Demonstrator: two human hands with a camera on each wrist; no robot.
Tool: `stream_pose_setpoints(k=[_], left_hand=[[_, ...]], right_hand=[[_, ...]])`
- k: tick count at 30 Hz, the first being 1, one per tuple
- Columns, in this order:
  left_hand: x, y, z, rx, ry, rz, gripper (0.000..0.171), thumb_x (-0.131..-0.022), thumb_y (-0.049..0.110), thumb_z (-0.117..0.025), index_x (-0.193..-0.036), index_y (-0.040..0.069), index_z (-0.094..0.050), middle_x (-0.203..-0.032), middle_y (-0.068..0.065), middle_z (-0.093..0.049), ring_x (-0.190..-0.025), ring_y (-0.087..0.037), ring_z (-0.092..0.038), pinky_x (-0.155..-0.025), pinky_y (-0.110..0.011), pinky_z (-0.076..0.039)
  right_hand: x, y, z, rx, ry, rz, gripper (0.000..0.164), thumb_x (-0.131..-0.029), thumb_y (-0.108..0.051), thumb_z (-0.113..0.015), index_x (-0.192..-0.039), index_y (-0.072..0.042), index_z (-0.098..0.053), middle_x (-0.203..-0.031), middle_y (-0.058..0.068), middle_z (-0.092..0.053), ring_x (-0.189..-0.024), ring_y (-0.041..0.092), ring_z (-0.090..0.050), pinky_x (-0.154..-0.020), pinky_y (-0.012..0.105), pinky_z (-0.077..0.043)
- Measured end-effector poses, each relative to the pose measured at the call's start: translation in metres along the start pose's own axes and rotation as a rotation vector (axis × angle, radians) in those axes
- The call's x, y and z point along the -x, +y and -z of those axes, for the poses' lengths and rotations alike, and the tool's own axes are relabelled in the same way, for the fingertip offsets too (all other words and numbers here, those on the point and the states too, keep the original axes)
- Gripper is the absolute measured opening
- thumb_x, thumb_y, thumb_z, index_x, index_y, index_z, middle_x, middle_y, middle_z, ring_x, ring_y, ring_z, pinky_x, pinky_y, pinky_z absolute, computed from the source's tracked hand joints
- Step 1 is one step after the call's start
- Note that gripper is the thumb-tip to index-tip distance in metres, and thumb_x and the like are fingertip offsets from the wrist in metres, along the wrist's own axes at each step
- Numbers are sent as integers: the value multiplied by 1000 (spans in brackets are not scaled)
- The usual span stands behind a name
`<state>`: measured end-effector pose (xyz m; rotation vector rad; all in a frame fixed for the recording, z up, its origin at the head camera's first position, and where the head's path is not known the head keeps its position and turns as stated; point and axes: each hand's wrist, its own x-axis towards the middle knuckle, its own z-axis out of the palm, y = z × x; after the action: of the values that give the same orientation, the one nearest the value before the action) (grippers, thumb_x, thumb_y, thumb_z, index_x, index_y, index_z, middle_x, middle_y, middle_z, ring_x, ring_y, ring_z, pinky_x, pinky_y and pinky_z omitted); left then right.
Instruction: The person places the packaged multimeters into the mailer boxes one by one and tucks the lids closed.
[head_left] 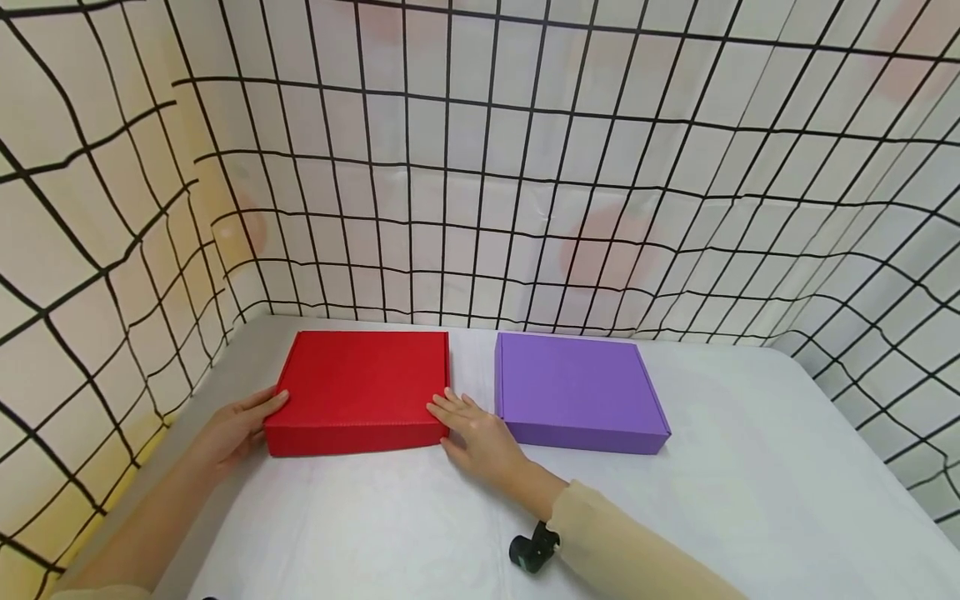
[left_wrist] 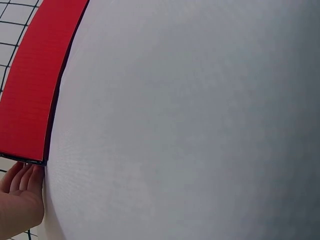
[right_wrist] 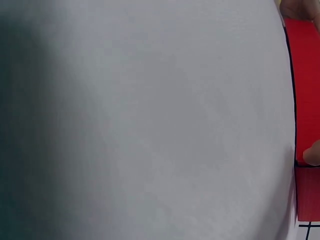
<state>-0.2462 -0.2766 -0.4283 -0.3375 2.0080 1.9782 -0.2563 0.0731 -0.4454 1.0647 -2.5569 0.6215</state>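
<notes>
A flat red cardboard box (head_left: pixel 363 379) with its lid closed lies on the white table. At its left side my left hand (head_left: pixel 231 429) grips the edge, thumb near the top and the other fingers lower down, partly hidden by the box. My right hand (head_left: pixel 483 437) rests on the front right corner, fingers fairly straight over the right edge and the thumb against the front face. In the left wrist view the fingers (left_wrist: pixel 25 177) touch the box's end. A closed purple box (head_left: pixel 581 392) sits to the right, just beyond my right hand.
Black wire grid panels (head_left: pixel 480 179) with pale patterned cloth behind them stand at the back and both sides. The white table (head_left: pixel 765 467) stretches to the right and front. A black camera (head_left: pixel 534 548) is on my right wrist.
</notes>
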Motion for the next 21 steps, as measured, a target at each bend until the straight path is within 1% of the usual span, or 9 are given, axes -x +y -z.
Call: stream_pose_setpoints(k=[5,7,9,11,13,15,17,19,21], left_hand=[[1,1,1,-23,3,-5,81,-89,43,-56,-147,5,-15,-90,20,-58,-84,-3,-59,-76,-18,-50],[0,0,1,-34,8,-5,81,-89,43,-56,-147,5,-15,-94,18,-57,-85,-3,-58,-76,-19,-50],[0,-2,0,-39,16,-3,81,-88,44,-56,-147,5,-15,-97,16,-56,-86,-3,-58,-77,-19,-50],[0,-3,1,-46,26,4,82,-88,44,-57,-147,6,-16,-101,15,-55,-87,-4,-57,-77,-19,-50],[0,-3,1,-54,30,5,82,-88,45,-57,-147,6,-16,-104,14,-54,-88,-4,-57,-78,-19,-50],[-1,-2,1,-60,36,6,82,-87,46,-57,-147,7,-17,-102,15,-54,-89,-4,-56,-78,-19,-50],[-1,-2,0,-53,42,7,82,-87,47,-57,-147,7,-18,-99,16,-55,-88,-4,-57,-77,-18,-49],[-1,-2,-1,-42,50,8,82,-86,46,-58,-147,7,-18,-96,17,-56,-86,-4,-57,-76,-18,-50],[-1,-2,-2,-26,56,9,82,-86,46,-58,-147,6,-19,-94,18,-56,-85,-3,-58,-76,-18,-50]], right_hand=[[-3,-4,0,-113,-12,-81,49,-79,-11,-72,-126,-8,-57,-132,6,-53,-128,19,-41,-101,34,-36],[-4,-7,2,-183,-32,-131,53,-81,-16,-70,-130,-5,-53,-138,9,-47,-130,22,-39,-101,36,-38],[-6,-9,3,-253,-88,-210,63,-85,-26,-66,-137,-2,-41,-146,13,-34,-134,26,-32,-102,41,-36],[-11,-10,5,-342,-162,-309,76,-87,-36,-61,-143,2,-25,-151,17,-20,-137,30,-24,-105,45,-32],[-18,-9,8,-428,-242,-432,87,-87,-45,-56,-147,0,-11,-153,17,-14,-138,32,-20,-104,49,-32],[-26,-6,10,-517,-289,-525,90,-86,-50,-55,-148,-6,-8,-151,16,-20,-137,34,-24,-101,52,-35],[-33,-3,12,-577,-309,-581,89,-85,-51,-55,-149,-9,-9,-148,14,-29,-134,34,-30,-96,52,-40],[-37,-1,11,-605,-315,-597,87,-85,-50,-56,-149,-12,-11,-143,13,-38,-129,33,-37,-91,49,-45],[-39,1,9,-591,-322,-593,89,-85,-50,-56,-149,-11,-9,-138,14,-43,-123,31,-43,-87,44,-48]])
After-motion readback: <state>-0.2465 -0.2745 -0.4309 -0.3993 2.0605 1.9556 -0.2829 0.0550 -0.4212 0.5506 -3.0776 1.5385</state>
